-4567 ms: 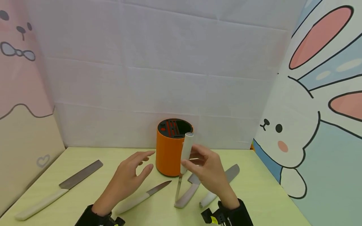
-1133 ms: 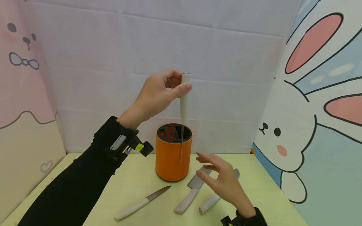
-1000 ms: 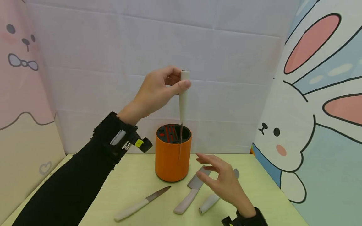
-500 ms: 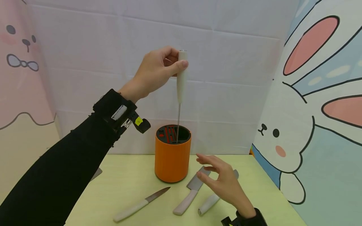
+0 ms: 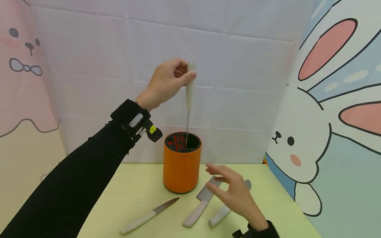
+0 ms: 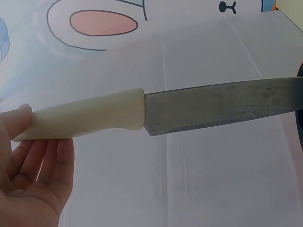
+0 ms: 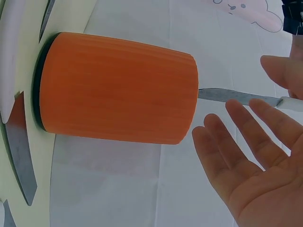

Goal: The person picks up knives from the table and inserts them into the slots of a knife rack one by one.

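Observation:
My left hand [image 5: 166,79] pinches a white-handled kitchen knife [image 5: 190,96] near the handle's end, thumb on one side and fingers on the other. The knife hangs blade down over an orange round knife block [image 5: 181,172], its lower end overlapping the black top between the red slots and the large dark opening. In the left wrist view the broad blade [image 6: 213,106] runs toward the block's dark edge. My right hand [image 5: 232,190] holds nothing, fingers spread and slightly bent, to the block's right. It hovers over a small cleaver [image 5: 194,213] and another white-handled knife [image 5: 219,216], partly covering both.
A smaller pointed knife [image 5: 138,221] lies on the pale yellow table [image 5: 137,185] in front of the block. A white cloth wall [image 5: 244,99] stands close behind the block. A rabbit-print panel [image 5: 351,158] bounds the right. My left sleeve covers the table's left part.
The knife passed from my right hand to my left and rose above the block. Over the last half second it came down slightly, blade end further back over the top. My right hand stayed nearly still.

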Available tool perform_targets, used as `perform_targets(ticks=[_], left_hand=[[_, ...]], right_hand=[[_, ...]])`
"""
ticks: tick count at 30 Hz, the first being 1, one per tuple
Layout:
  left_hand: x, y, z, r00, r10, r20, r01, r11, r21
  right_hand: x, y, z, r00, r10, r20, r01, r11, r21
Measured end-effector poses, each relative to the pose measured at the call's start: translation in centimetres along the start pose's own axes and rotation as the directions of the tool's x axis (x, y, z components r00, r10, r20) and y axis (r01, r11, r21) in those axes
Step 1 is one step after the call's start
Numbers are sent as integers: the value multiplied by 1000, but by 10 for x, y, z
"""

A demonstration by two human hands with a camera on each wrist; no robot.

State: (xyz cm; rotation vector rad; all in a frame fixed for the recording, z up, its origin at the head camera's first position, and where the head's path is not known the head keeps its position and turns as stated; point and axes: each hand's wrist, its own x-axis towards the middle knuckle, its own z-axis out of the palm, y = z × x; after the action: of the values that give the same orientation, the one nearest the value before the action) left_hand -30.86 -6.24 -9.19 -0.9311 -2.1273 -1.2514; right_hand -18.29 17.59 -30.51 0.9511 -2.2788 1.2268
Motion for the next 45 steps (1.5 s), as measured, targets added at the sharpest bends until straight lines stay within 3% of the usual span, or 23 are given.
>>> perform_targets(ticks=[8, 21, 35, 45], left_hand=[[-4, -15, 4, 1000, -25, 1, 24, 998, 51], [-16, -51, 30, 1000, -22, 3, 21, 989, 143], [-29, -84, 36, 998, -56, -30, 60, 987, 151], [-35, -98, 48, 998, -56, -28, 59, 988, 145]], right_hand=[[-2, 19, 3, 1000, 27, -1, -27, 1000, -7], [-5, 39, 7, 1000, 22, 0, -22, 1000, -9], [-4, 33, 8, 1000, 17, 8, -17, 1000, -4], [-2, 3, 3, 999, 37, 2, -37, 999, -1]])
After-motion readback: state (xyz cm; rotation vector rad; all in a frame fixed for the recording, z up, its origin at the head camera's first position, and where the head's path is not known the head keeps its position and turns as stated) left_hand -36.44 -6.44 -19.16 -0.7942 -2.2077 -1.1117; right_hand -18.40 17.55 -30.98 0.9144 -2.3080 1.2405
